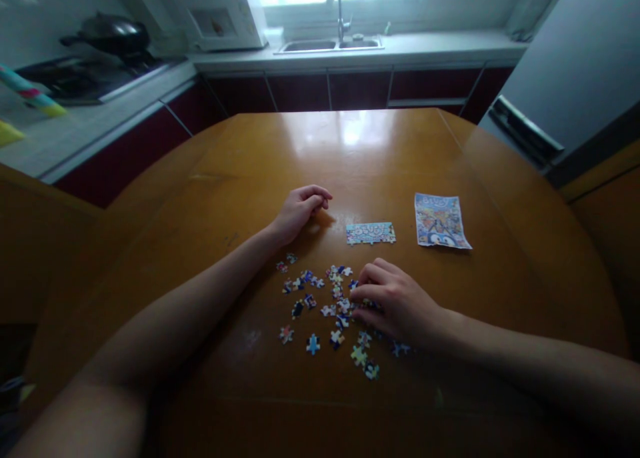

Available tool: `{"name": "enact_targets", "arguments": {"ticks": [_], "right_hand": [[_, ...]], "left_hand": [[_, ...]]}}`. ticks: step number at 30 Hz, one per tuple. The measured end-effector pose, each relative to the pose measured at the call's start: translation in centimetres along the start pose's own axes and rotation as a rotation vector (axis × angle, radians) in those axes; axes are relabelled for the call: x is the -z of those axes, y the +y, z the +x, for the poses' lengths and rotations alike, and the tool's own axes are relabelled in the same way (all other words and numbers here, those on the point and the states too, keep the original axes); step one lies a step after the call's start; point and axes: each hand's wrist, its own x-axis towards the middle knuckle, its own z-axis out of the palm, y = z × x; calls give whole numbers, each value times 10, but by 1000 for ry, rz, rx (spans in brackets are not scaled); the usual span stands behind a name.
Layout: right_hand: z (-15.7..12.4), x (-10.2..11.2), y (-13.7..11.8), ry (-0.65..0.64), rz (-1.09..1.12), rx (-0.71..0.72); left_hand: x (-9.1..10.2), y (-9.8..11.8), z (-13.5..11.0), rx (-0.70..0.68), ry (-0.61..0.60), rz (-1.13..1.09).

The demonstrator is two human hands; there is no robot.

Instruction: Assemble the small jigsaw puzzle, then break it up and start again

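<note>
Several loose jigsaw pieces (pixel 320 305) lie scattered on a round wooden table (pixel 200 198). My right hand (pixel 393 301) rests on the right side of the scatter, fingers curled down onto the pieces; what they grip is hidden. My left hand (pixel 300 208) lies farther back on the bare wood, fingers loosely curled under, with nothing visible in it. A short assembled strip of puzzle (pixel 371 233) sits between the hands, just beyond the scatter. To its right lies a printed picture sheet (pixel 440 220).
A kitchen counter with a sink (pixel 330 45) runs along the back under a window. A stove with a dark wok (pixel 113 35) stands at back left, a microwave (pixel 220 18) beside it. A grey refrigerator (pixel 565 78) is at right.
</note>
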Motion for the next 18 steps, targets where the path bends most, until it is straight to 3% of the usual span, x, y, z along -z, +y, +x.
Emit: {"name": "enact_targets", "arguments": {"ticks": [8,13,18], "right_hand": [[0,0,-1,-22,8,19],[0,0,-2,-31,166,-1],[1,10,4,89,385,-224]], "left_hand": [[-3,5,-2,15,8,-23],[-3,4,-2,20,4,-7],[-1,2,-1,20,2,10]]}}
